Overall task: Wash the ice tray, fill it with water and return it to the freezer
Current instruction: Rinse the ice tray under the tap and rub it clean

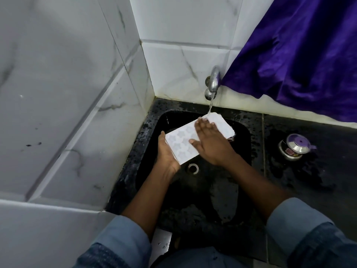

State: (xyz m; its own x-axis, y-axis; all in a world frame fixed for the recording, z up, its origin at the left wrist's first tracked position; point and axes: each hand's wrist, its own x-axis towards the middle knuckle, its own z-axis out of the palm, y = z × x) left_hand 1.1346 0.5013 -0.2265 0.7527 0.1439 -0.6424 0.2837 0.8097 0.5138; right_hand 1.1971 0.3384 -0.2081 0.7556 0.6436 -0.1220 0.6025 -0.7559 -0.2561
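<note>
The ice tray (179,138) runs near-left to far-right, far end under the tap (212,84). Your left hand (167,155) grips its near end; your right hand (210,144) lies flat on top, fingers straight

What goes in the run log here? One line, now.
step: wash | left hand: holds tray | right hand: flat on tray | tap: running onto tray | place: over sink

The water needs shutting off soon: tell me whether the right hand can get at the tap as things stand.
Probably yes. The right hand lies flat on the ice tray, gripping nothing, and the tap sits just beyond the tray's far end, with only the water stream between.
</note>
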